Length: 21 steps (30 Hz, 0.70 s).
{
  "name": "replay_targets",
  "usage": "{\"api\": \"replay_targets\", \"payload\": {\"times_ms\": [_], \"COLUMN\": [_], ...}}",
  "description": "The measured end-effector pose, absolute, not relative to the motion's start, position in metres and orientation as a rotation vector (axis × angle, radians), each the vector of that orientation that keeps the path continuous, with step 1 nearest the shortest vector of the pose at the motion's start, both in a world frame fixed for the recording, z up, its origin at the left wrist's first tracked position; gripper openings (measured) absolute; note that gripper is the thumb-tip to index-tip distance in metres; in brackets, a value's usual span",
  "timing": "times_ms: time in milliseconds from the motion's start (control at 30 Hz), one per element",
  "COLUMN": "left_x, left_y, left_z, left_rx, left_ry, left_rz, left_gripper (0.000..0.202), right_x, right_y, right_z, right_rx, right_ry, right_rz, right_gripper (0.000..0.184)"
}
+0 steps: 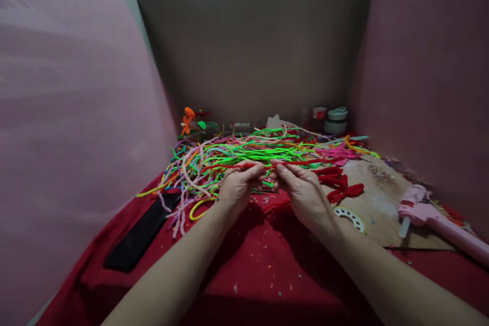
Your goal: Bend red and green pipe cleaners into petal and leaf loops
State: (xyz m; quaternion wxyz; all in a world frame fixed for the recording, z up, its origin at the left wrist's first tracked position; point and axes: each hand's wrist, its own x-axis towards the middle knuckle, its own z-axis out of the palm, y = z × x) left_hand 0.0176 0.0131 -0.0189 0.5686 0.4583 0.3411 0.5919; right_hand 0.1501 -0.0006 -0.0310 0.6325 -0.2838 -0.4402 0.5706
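A red pipe cleaner [324, 161] stretches level between my hands, its ends reaching out past both sides. My left hand [241, 181] pinches it between thumb and fingers, and my right hand [297, 178] does the same a short gap away. Behind them spreads a large heap of pipe cleaners [263, 154] in green, pink, orange, purple and yellow. Red looped pipe-cleaner shapes [346, 188] lie just right of my right hand. A white ring with holes [349, 219] is partly hidden by my right forearm.
A pink glue gun [424, 209] rests at the right on a tan board [382, 224]. The black flat case [139, 234] lies at left on the red cloth [244, 285], near a yellow ring [198, 210]. An orange pipe-cleaner flower [187, 119] and a lidded cup [336, 119] stand at the back.
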Motion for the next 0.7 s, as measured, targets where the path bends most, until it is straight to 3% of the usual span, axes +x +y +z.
{"api": "replay_targets", "payload": {"times_ms": [267,700], "left_x": [0.0203,0.0210], "left_y": [0.0054,0.0083], "left_z": [-0.0167,-0.0205], "left_rx": [1.219,1.139], "left_ry": [0.932,0.818], "left_rz": [1.194,1.154], "left_gripper": [0.020,0.023], "right_x": [0.1525,0.1482], "right_y": [0.0035,-0.0006], "right_z": [-0.0348,-0.0385], "right_rx": [-0.851,-1.041], "right_ry": [-1.191,-1.558], "right_rz": [1.347,1.083], "right_gripper": [0.019,0.023]}}
